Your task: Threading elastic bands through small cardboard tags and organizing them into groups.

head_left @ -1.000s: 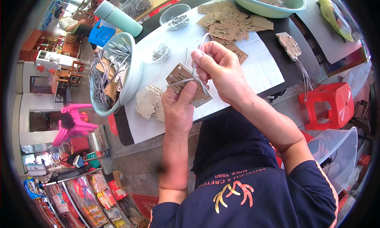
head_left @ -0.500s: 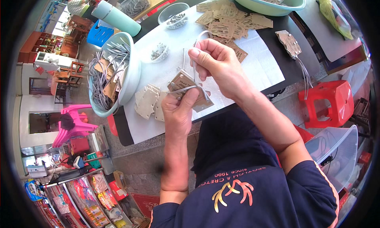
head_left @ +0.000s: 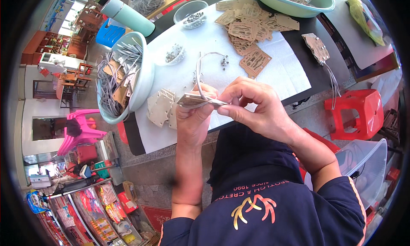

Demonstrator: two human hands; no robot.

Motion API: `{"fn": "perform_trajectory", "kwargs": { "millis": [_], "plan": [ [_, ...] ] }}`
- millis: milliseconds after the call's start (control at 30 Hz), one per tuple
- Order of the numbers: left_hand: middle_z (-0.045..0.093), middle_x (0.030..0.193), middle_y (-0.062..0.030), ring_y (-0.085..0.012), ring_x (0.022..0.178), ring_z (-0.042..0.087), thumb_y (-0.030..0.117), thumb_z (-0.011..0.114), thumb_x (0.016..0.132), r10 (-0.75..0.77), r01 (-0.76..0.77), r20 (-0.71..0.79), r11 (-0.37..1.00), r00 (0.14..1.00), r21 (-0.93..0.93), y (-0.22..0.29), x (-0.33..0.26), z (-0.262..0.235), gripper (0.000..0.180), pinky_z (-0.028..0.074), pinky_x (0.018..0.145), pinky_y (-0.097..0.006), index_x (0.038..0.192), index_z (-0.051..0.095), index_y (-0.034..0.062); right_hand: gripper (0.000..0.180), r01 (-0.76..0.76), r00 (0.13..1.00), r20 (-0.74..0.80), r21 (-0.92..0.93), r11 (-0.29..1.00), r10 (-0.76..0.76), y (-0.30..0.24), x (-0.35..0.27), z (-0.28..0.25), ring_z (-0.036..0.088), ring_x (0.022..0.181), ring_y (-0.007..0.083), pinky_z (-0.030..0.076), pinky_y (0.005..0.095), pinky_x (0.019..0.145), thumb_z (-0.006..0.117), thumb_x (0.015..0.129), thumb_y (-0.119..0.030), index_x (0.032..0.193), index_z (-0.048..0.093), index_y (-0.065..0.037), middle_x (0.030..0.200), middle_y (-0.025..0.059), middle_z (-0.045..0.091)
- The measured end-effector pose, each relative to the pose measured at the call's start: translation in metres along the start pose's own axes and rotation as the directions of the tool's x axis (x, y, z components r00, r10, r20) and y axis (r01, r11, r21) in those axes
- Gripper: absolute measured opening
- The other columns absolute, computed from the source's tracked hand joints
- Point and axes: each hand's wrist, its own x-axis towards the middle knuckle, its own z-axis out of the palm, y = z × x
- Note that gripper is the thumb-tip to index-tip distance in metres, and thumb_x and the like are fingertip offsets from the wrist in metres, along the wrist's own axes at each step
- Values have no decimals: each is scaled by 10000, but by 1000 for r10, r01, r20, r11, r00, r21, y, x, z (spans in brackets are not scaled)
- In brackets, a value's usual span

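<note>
My left hand [head_left: 195,118] is closed on a brown cardboard tag [head_left: 192,100], thumb on top, held almost edge-on above the table's near edge. A grey cord [head_left: 199,71] runs up from the tag and bends over to the right, its upper part loose. The fingers of my right hand [head_left: 256,105] pinch at the tag's right end, next to the left thumb; whether cord is also between them is hidden. Small metal beads [head_left: 224,62] lie on the white sheet beyond. A stack of pale blank-sided tags [head_left: 161,108] lies left of my left hand.
A pale blue basin [head_left: 143,81] of cords and tags stands left. Clear bowls [head_left: 173,54] [head_left: 191,15] hold small metal parts. Printed tags [head_left: 252,28] are piled at the back, near a green basin [head_left: 299,9]. A red stool [head_left: 356,113] stands right.
My right hand has let go of the raised cord and come down to the tag's right end. The tag has tipped almost edge-on in my left hand.
</note>
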Motion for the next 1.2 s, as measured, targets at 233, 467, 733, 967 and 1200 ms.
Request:
{"fn": "perform_trajectory", "kwargs": {
  "millis": [233, 467, 733, 967, 1200],
  "plan": [
    [613, 1038, -74, -179, 999, 573, 4, 681, 841, 24, -24, 0, 1000, 1000, 15, -6, 3, 2, 216, 440, 912, -360, 1049, 680, 62, 136, 156, 984, -88, -16, 988, -156, 6, -2, 1, 552, 602, 108, 431, 244, 542, 748, 809, -72, 877, 640, -26, 770, 41, 608],
    [667, 1028, -49, -133, 939, 630, 20, 678, 867, -13, 36, -218, 994, 976, 101, 0, 2, 15, 203, 490, 875, -303, 1069, 665, 30, 112, -91, 990, -96, 110, 990, 102, 13, -2, 0, 510, 607, 60, 418, 236, 547, 700, 869, -105, 859, 627, -21, 686, -8, 587],
    [667, 1019, -69, -121, 943, 627, -12, 674, 867, 22, 68, -265, 943, 964, 327, 15, 3, 19, 266, 506, 855, -275, 1123, 603, 3, 140, -136, 991, 0, -64, 989, 136, 5, 0, -10, 505, 594, 73, 425, 262, 541, 691, 873, -107, 845, 600, -4, 661, 19, 561],
    [651, 1037, -70, -119, 946, 614, -12, 667, 876, -139, 197, -159, 872, 978, 448, 44, 4, 4, 269, 497, 859, -275, 1136, 596, -3, 141, 61, 998, 23, -343, 937, -56, 3, -1, -14, 583, 614, 243, 451, 348, 563, 688, 839, -95, 825, 575, -12, 701, 102, 559],
    [665, 1003, -54, -118, 901, 616, 36, 683, 879, -278, 230, -27, 731, 960, 643, 59, 6, -2, 262, 510, 821, -273, 1127, 623, -25, 138, 166, 986, 58, -467, 869, -157, 7, -6, -14, 593, 702, 303, 456, 390, 597, 686, 811, -88, 836, 565, -27, 765, 112, 562]
  ]
}}
